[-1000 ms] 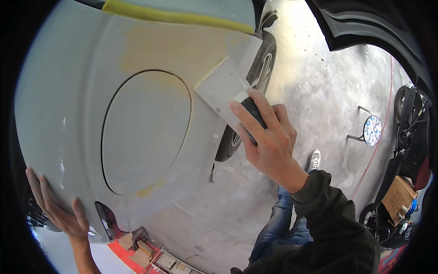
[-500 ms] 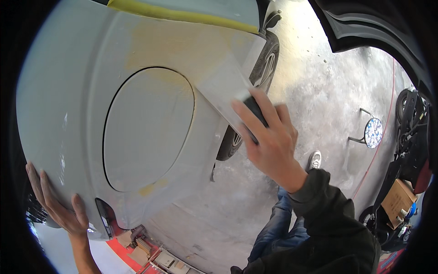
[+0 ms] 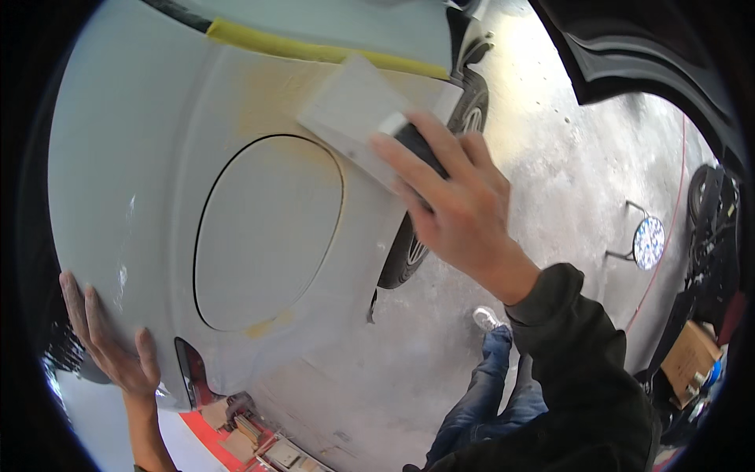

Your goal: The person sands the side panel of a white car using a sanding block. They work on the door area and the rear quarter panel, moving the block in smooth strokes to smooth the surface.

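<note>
My right hand (image 3: pixel 465 200) is closed around the black handle of a sanding block (image 3: pixel 358 114). The block's long pale plate lies slantwise against the light-coloured car panel (image 3: pixel 366 208), above the round fuel flap (image 3: pixel 267 236). A yellowish sanded patch (image 3: pixel 263 98) shows on the panel to the left of the block. Yellow masking tape (image 3: pixel 314 52) runs along the panel's upper edge, close to the tip of the plate. At the far left, my left hand (image 3: pixel 118 350) rests with spread fingers on the car body, near the tail light (image 3: pixel 195 374), holding nothing.
A car wheel (image 3: pixel 409 256) is partly hidden behind the panel. On the dusty floor (image 3: pixel 558 197) stands a small round stool (image 3: pixel 648 242). A cardboard box (image 3: pixel 690 354) sits at the right, below a dark overhanging panel (image 3: pixel 629 51). Red-edged clutter (image 3: pixel 236 440) lies bottom left.
My right hand has slid the sanding block up and to the left over the panel. The whole view has shifted slightly, and my foot appears further left. My left hand keeps its place on the car.
</note>
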`<state>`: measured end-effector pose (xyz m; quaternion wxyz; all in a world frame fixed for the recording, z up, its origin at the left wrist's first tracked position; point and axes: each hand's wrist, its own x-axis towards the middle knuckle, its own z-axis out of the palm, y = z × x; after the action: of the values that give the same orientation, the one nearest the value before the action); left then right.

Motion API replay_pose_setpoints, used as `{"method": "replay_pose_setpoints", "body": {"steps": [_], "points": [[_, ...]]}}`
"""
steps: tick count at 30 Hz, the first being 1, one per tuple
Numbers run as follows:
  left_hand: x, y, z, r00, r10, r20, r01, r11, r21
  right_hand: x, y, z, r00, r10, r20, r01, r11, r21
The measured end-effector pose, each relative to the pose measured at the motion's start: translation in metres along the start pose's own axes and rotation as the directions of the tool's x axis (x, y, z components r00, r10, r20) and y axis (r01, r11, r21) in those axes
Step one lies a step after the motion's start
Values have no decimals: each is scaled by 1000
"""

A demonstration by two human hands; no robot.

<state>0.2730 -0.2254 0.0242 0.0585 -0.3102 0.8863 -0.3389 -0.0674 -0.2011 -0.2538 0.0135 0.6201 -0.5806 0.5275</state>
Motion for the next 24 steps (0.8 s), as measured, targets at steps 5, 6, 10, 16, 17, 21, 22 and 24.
{"method": "replay_pose_setpoints", "body": {"steps": [5, 6, 10, 16, 17, 21, 22, 24], "points": [[-1, -3, 1, 1000, 10, 8, -10, 999, 49, -12, 24, -10, 994, -49, 93, 52, 998, -35], [-1, -5, 0, 1000, 10, 12, -10, 999, 44, -4, 18, -6, 993, -82, 80, 84, 996, -28], [0, 0, -2, 1000, -10, 7, 9, 999, 32, 13, 22, 1, 984, -176, 17, 176, 984, -23], [-2, -3, -1, 1000, -11, -10, 11, 999, 31, 20, 5, -3, 981, -191, 35, 193, 980, -39], [-1, -2, -1, 1000, -14, -13, 14, 1000, 26, 30, 1, -4, 975, -220, 17, 221, 975, -37], [-4, -6, 0, 1000, -4, -1, 4, 999, 52, 2, 33, -9, 978, -200, 64, 206, 972, -117], [-2, -6, -2, 1000, 3, 1, -3, 998, 59, 6, 30, -8, 977, -212, 39, 215, 971, -108], [0, -6, -2, 1000, 12, 0, -12, 998, 57, 20, 18, -4, 972, -234, -9, 232, 968, -99]]}}
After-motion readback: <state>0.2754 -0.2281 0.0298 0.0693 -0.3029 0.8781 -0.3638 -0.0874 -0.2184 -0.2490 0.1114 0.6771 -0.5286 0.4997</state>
